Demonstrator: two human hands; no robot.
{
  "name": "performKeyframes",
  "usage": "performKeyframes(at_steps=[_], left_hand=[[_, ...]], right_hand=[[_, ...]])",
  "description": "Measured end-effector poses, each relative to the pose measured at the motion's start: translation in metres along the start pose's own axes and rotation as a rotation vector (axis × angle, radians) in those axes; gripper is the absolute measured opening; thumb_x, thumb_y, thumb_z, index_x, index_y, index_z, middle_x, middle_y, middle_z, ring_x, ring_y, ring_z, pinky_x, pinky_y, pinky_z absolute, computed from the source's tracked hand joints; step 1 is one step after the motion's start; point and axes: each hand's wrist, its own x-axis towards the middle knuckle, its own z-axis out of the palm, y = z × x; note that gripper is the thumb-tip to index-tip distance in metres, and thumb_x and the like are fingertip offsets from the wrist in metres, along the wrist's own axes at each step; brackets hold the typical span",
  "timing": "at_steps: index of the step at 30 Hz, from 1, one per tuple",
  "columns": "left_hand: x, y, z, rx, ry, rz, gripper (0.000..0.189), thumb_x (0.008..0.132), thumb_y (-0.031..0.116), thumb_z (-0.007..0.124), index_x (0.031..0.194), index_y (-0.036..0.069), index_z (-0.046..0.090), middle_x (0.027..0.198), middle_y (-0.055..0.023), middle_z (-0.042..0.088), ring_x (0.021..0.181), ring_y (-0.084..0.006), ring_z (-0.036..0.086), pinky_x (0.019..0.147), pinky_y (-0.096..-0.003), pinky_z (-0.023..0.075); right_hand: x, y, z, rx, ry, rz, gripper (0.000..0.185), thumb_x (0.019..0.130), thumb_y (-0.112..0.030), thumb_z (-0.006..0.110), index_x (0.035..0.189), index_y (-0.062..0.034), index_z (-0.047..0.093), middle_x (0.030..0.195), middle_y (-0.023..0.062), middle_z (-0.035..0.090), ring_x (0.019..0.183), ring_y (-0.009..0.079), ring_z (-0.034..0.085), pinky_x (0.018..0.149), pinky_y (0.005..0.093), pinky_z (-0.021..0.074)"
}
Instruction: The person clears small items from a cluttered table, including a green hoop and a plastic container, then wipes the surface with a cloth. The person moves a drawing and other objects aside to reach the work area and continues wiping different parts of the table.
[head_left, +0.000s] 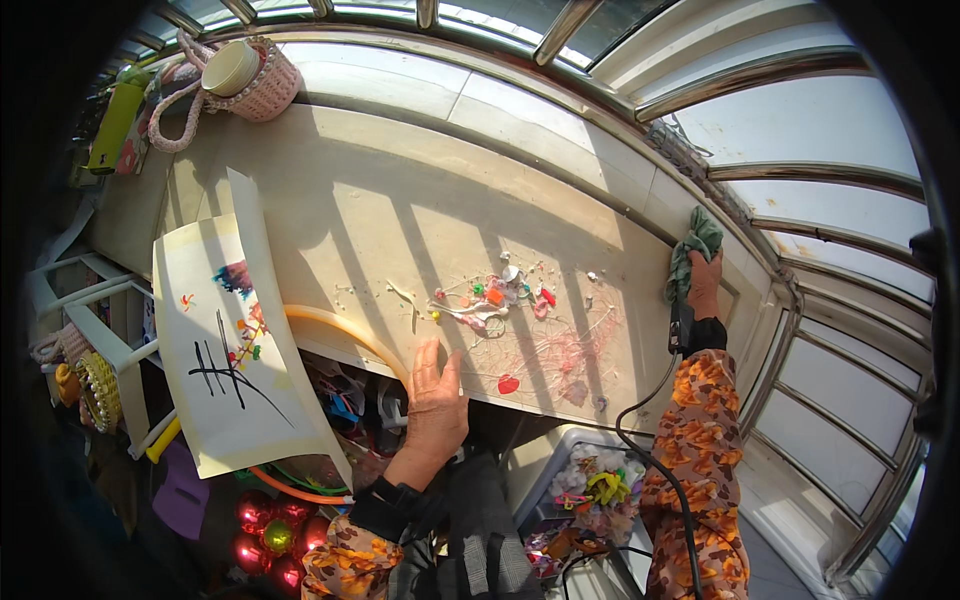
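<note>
At the right end of the pale tabletop (450, 217), my right hand (705, 283) grips a crumpled green cloth (696, 238) beside the window ledge. A small black box (680, 328) with a cable sits at that wrist. My left hand (436, 409) holds nothing, its thumb apart from the fingers, over the table's front edge. Beyond its fingertips lies a litter of beads and coloured scraps (495, 295), with a red button (549, 298) among them. Tangled pink thread (574, 345) spreads towards the front edge, close to a red heart-shaped piece (508, 384).
A painted paper sheet (217, 397) overhangs the left front edge near an orange tube (337, 321). Far left stands a pink woven basket (270, 97) holding cups. Below are a grey bin (536, 469) of craft bits and red shiny balls (255, 551). Metal railings (817, 171) line the window.
</note>
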Motion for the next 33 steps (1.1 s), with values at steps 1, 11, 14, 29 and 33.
performKeyframes(at_steps=[1, 11, 14, 29, 33], left_hand=[[-0.001, 0.001, 0.0, 0.0, -0.003, -0.01, 0.063, 0.073, 0.001, 0.068, 0.132, -0.002, 0.047, 0.145, -0.0277, 0.031, 0.137, -0.0441, 0.029, 0.112, -0.0498, 0.026], [-0.023, 0.02, -0.01, -0.057, 0.003, -0.064, 0.053, 0.076, 0.0, 0.062, 0.128, 0.001, 0.051, 0.141, -0.0251, 0.039, 0.132, -0.042, 0.035, 0.11, -0.0461, 0.0295], [-0.031, 0.015, -0.018, -0.027, -0.031, -0.037, 0.051, 0.077, 0.002, 0.064, 0.126, 0.0, 0.051, 0.138, -0.0248, 0.04, 0.13, -0.0424, 0.037, 0.109, -0.0475, 0.0312], [-0.078, 0.026, -0.049, -0.239, -0.126, -0.03, 0.034, 0.081, 0.0, 0.058, 0.115, 0.001, 0.057, 0.116, -0.0175, 0.06, 0.112, -0.0368, 0.054, 0.098, -0.0417, 0.0426], [-0.095, 0.031, -0.048, -0.217, -0.167, -0.042, 0.034, 0.082, 0.002, 0.06, 0.116, 0.002, 0.058, 0.115, -0.0162, 0.061, 0.111, -0.036, 0.055, 0.096, -0.0419, 0.0436]], right_hand=[[-0.005, 0.004, 0.014, -0.012, 0.101, 0.046, 0.061, 0.077, -0.008, 0.068, 0.136, -0.0086, 0.049, 0.126, 0.0127, 0.056, 0.117, 0.0284, 0.053, 0.097, 0.0382, 0.0444], [-0.188, -0.114, 0.104, -0.398, -0.454, -0.474, 0.059, 0.069, 0.008, 0.061, 0.123, -0.0167, 0.061, 0.124, 0.0082, 0.054, 0.118, 0.0328, 0.048, 0.103, 0.0394, 0.0399], [-0.196, -0.108, 0.052, -0.262, -0.338, -0.569, 0.067, 0.069, 0.013, 0.059, 0.13, -0.0136, 0.056, 0.124, 0.0111, 0.054, 0.119, 0.0313, 0.049, 0.102, 0.0392, 0.0412], [-0.222, 0.045, -0.027, -0.511, 0.179, 0.429, 0.069, 0.079, -0.003, 0.06, 0.144, -0.0124, 0.038, 0.139, 0.0173, 0.042, 0.127, 0.0395, 0.04, 0.106, 0.0475, 0.0366], [-0.257, -0.046, 0.078, -0.421, 0.052, 0.308, 0.069, 0.076, -0.002, 0.062, 0.139, -0.019, 0.042, 0.14, 0.0145, 0.041, 0.131, 0.0384, 0.034, 0.111, 0.0466, 0.0294]])
